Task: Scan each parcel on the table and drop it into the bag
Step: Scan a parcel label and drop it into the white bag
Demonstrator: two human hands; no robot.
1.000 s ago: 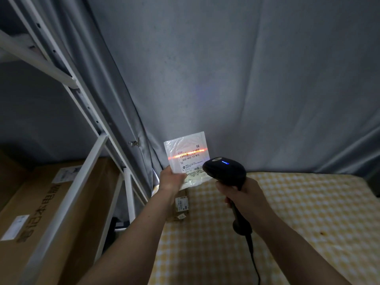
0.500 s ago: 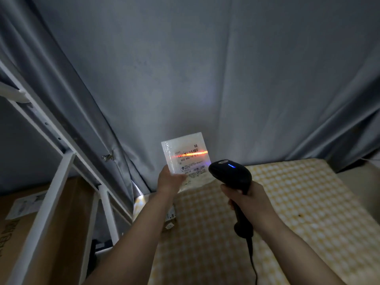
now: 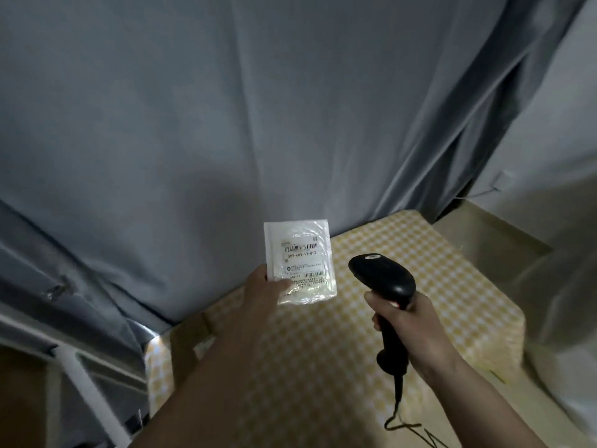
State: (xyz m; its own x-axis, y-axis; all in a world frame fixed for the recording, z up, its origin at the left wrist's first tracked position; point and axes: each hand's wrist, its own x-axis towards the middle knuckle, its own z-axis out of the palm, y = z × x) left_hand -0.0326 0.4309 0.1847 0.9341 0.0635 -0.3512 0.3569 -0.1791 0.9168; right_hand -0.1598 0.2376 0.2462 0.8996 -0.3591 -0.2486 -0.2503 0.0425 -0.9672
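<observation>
My left hand [image 3: 263, 291] pinches the labelled plastic parcel [image 3: 298, 261] upright above the checked table [image 3: 429, 286], my right hand [image 3: 405, 321] grips the barcode scanner [image 3: 382, 279]; I judge that thin corner pinch could slip.

The parcel [image 3: 298, 261] is held up above the far left part of the table [image 3: 452, 286], in front of the curtain [image 3: 226, 124]. The left hand [image 3: 263, 291] pinches the parcel at its lower left corner. To the right of the parcel, near but apart from it, is the scanner [image 3: 382, 279], and the right hand [image 3: 405, 324] grips its handle. The cable [image 3: 399, 412] hangs from the handle down to the table. A box [image 3: 187, 337] lies on the left edge of the table, behind the left forearm. The rack [image 3: 80, 376] stands left of the table.
</observation>
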